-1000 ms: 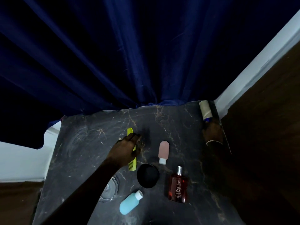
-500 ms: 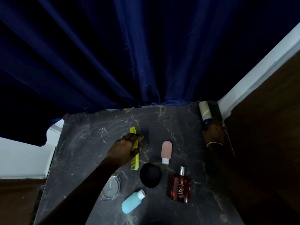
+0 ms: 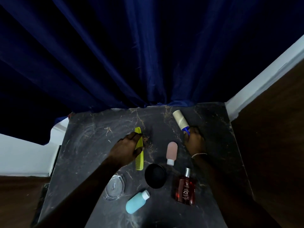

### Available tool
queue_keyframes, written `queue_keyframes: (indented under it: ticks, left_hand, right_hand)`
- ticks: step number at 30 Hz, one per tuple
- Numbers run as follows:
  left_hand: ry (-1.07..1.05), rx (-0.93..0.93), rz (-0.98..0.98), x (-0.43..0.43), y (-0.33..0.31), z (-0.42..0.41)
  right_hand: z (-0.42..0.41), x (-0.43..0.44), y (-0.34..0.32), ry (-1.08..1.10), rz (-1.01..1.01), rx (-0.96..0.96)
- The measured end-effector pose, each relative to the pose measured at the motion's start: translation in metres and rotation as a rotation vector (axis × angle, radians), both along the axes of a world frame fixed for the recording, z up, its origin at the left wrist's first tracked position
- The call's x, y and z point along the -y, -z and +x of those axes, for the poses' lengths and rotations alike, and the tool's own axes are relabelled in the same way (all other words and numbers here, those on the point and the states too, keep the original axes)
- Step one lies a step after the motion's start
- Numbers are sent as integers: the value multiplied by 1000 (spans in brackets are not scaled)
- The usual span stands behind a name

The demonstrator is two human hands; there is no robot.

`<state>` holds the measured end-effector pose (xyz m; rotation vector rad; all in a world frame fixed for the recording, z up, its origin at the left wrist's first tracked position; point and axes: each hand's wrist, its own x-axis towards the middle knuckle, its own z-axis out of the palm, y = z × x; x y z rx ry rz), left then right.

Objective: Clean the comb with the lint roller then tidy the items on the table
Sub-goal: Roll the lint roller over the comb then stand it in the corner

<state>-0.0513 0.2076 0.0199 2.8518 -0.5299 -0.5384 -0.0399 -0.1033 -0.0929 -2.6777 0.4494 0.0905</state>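
Dark marble worktop [image 3: 92,145] holds the comb [image 3: 139,160] left of centre, pinched by the left hand [image 3: 126,148]; the right hand [image 3: 195,142] grips the roller [image 3: 180,120] far right, so rolling and tidying look not yet begun.

Worktop [image 3: 92,145] of dark veined stone, smooth, comb [image 3: 139,160] of yellow plastic, lint roller [image 3: 180,120] wound in matt beige paper, curtain [image 3: 131,55] of softly sheened blue cloth, dish [image 3: 114,188] of clear glass, perfume bottle [image 3: 185,190] of glossy glass
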Motion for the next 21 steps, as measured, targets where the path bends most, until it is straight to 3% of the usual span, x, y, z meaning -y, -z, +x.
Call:
queue_keyframes:
  ticks: [10,17,21]
  left_hand:
    - [1,-2,0,0,-1,-6]
    - [-10,3,2,7,-5,-7]
    - [-20,-7,17,11,-6,-7]
  right_hand:
    - [-4,-18,3,-126,36,-5]
    - [-4,12,3,-30,17,88]
    - [-3,31,-2,147,93,93]
